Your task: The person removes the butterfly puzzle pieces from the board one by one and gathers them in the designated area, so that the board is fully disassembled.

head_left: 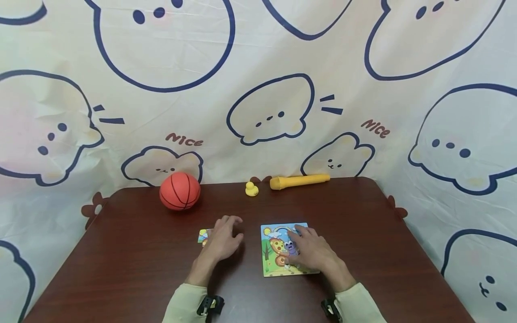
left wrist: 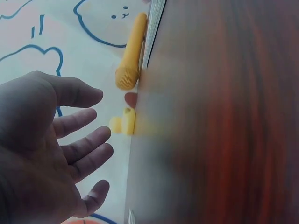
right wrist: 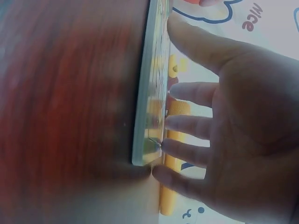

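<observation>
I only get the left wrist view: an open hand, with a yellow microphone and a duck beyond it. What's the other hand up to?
Observer: In the head view, the right hand is spread over a picture puzzle.

Visitor: Oh! Is there anything right beside the hand I can see?

Observer: Yes, at least one small picture piece lies just left of the left hand, which partly hides it in the head view.

Visitor: And that red sliver at the bottom of my picture?

Observer: That looks like the red ball; the head view shows it whole, on the table to the left of the duck.
</observation>
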Demonstrator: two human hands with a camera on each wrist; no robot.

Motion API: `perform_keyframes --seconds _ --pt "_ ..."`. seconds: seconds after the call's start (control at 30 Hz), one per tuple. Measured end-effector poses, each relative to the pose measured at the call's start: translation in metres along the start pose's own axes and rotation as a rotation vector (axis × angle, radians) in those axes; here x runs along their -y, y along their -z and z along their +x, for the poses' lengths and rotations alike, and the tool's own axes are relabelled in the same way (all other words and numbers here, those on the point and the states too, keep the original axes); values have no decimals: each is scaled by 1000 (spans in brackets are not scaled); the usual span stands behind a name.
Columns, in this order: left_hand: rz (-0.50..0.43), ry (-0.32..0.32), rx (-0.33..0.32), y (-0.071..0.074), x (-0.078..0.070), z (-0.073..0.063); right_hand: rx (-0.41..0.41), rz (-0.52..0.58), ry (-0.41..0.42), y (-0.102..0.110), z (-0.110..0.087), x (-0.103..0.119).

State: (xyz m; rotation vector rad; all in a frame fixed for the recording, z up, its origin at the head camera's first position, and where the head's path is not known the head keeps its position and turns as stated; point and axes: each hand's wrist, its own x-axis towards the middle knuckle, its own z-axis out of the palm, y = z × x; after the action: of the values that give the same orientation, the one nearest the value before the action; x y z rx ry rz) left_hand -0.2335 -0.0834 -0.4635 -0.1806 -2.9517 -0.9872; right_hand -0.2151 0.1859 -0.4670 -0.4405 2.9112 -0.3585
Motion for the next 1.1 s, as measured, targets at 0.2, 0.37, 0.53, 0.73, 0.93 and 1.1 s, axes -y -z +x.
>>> perform_keyframes --seconds 0.2,0.37,0.53,0.73,0.93,1.1 --pt "2 -25 23 -11 -13 3 -27 47 -47 3 -1 -7" --pt "19 -47 40 -21 -24 3 -13 85 -60 4 -1 -13" --pt "42 -68 58 -29 -32 4 -2 107 -65 2 0 -16" --pt "34 -89 94 -36 -40 7 -3 90 -81 2 2 -17" --pt "56 -115 125 -44 -46 13 0 70 -80 2 2 -18" --pt "58 -95 150 -51 -50 19 12 65 -81 3 2 -17"
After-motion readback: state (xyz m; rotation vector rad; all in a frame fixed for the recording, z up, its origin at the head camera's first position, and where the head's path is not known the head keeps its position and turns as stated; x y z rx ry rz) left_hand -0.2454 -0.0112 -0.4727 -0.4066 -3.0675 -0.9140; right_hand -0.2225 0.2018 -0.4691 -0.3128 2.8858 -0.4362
